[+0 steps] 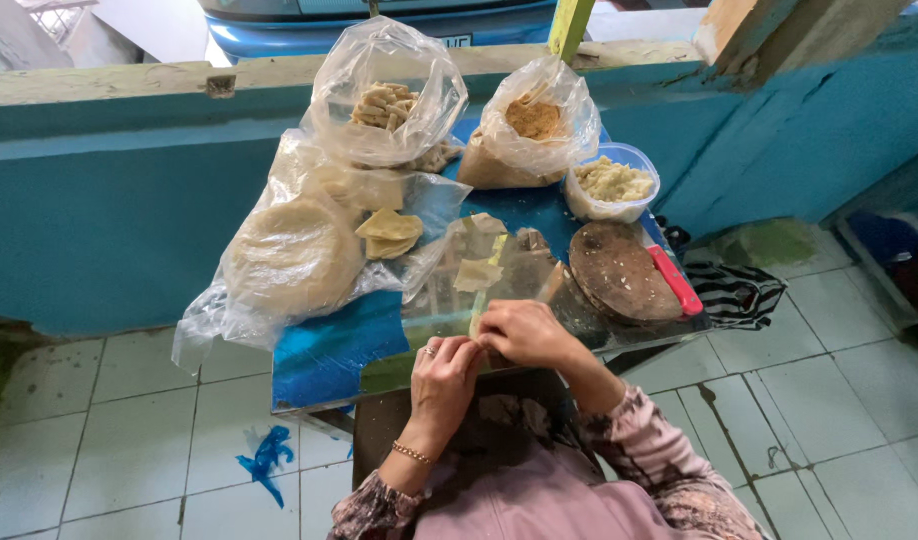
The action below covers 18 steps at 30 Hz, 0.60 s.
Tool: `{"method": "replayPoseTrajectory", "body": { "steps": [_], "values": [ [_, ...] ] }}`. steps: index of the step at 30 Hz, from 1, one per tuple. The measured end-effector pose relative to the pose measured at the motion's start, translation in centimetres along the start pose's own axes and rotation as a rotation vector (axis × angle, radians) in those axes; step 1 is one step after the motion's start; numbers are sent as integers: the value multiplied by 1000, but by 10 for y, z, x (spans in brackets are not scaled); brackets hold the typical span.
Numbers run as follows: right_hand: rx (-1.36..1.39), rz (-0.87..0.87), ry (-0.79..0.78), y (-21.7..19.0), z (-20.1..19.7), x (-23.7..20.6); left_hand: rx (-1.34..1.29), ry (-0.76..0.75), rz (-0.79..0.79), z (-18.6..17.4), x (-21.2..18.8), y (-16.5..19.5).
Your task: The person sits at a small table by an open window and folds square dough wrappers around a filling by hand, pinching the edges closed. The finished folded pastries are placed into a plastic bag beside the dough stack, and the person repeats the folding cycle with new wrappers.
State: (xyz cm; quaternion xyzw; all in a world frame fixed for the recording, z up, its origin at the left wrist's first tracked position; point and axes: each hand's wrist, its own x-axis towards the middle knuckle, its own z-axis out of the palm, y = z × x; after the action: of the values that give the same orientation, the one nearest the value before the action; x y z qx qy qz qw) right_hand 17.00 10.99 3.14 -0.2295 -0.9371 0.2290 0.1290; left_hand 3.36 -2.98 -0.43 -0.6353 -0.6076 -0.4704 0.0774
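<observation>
2 hands – left hand (447, 372), right hand (522, 333) – pinch a pale dough wrapper (476, 325) just beside the round wooden board (619, 271), fingers closed on it

Home food-prep spot: small table (329, 370), bagged wrappers (294, 255), tiled floor (129, 440)

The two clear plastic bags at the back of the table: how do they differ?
The left bag is larger, puffed up, and holds pale, stick-like pieces; the right bag is smaller, slumped, and holds an orange-brown, crumbly filling. The left bag rests on other wrapped stacks, while the right bag stands beside a plastic tub. Both are clear, open-topped and lie away from the hands.
</observation>
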Motion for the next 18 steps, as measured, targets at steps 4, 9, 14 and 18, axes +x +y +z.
{"method": "replayPoseTrajectory", "body": {
  "steps": [4,9,14,18],
  "values": [
    [275,-5,-127,13,-6,14,62,-120,-145,1,9,-5],
    [165,-58,253,0,8,-16,4,-176,-179,-1,17,-13],
    [0,-205,368,-8,14,-36,-34,-193,-117,-6,18,-20],
    [87,-118,311,-3,15,-24,-62,-145,34,-9,12,-17]
  ]
}}
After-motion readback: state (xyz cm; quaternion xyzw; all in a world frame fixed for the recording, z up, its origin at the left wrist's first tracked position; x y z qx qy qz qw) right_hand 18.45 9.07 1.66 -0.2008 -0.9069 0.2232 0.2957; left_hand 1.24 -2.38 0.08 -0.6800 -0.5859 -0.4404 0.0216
